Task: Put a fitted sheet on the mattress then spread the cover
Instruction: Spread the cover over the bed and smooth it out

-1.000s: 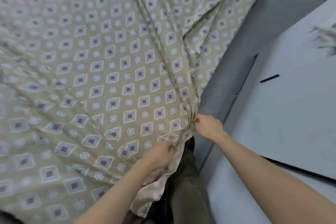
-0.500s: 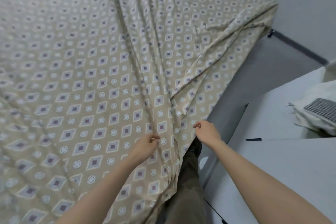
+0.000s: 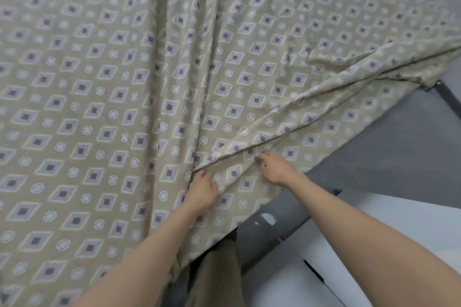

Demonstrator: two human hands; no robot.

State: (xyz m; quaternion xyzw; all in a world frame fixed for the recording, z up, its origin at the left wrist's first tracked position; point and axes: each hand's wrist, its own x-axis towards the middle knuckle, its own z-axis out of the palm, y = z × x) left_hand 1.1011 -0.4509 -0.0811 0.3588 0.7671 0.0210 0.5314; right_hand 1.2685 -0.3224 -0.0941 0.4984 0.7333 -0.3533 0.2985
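both hands have left the bunched near edge, where they sat close together a second ago, and now lie further out on the sheet (image 3: pixel 99 107), a little apart.

the left hand (image 3: pixel 202 189) has its fingers curled on the cloth at the near end of a long raised fold (image 3: pixel 311 117) and looks to be grasping it. the right hand (image 3: pixel 277 169) reaches in from the right with fingers stretched out, tips touching the same fold just beyond; whether it pinches the cloth or only presses it, i cannot tell. holding the fold at two points like this would let the person pull the slack toward the near edge and flatten it, i judge.

the sheet covers the whole bed top, so no bare mattress shows. its near right edge hangs over a grey rail (image 3: pixel 274 227), just beside the person's brown trousers (image 3: pixel 214 271). a white surface (image 3: pixel 399 227) lies to the right.

the fold's long axis runs on a slant, from the left hand up to the far right corner of the bed. several softer creases run straight from near to far through the middle of the cloth, so the sheet is not yet smooth. the corner tucking looks still to be done.
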